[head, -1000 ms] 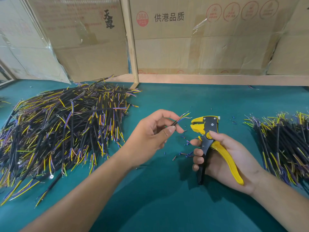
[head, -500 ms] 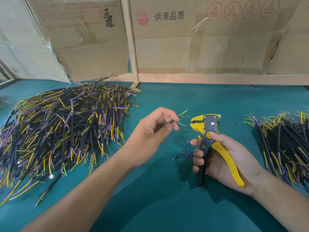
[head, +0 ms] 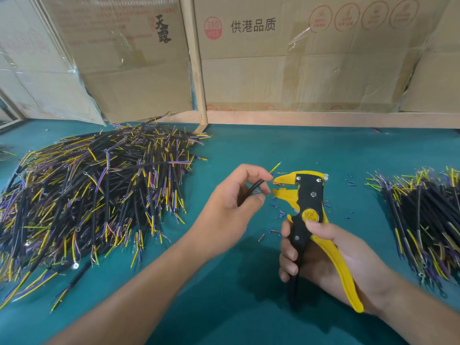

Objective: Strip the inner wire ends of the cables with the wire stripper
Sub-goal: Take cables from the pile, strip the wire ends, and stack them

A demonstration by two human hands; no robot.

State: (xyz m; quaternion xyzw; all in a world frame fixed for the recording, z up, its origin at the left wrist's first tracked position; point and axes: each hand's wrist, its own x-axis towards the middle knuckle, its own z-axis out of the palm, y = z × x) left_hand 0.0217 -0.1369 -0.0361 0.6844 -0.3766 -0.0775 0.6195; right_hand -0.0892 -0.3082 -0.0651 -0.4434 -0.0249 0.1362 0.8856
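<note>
**Wire end brought to the stripper's mouth**

Flattened brown cardboard cartons [head: 298, 66] are propped along the back of a teal-covered desk [head: 236, 307]. A large heap of black-sheathed cables with yellow and purple inner wires [head: 94, 195] is spread on the left of the desk, and a smaller heap of the same cables [head: 428, 220] lies at the right edge. Short blue and purple insulation offcuts [head: 280, 215] are scattered between the hands.

One thin black cable [head: 254, 186] is pinched between thumb and curled fingers of the left hand [head: 231, 210]. The yellow-and-black wire stripper [head: 308, 207] is gripped upright by the right hand [head: 331, 257], whose fingers are wrapped round both handles; the handles are spread and the tool's mouth is seen open.

Compared with half a second earlier, the cable end has been carried rightward: it was apart from the tool then, and a bared, coppery wire tip is now set at the open mouth, while a yellow inner wire [head: 275, 168] is left sticking up above it. The stripper itself has hardly shifted. It is judged that one wire is being positioned for stripping and that the handles have not yet been squeezed.
</note>
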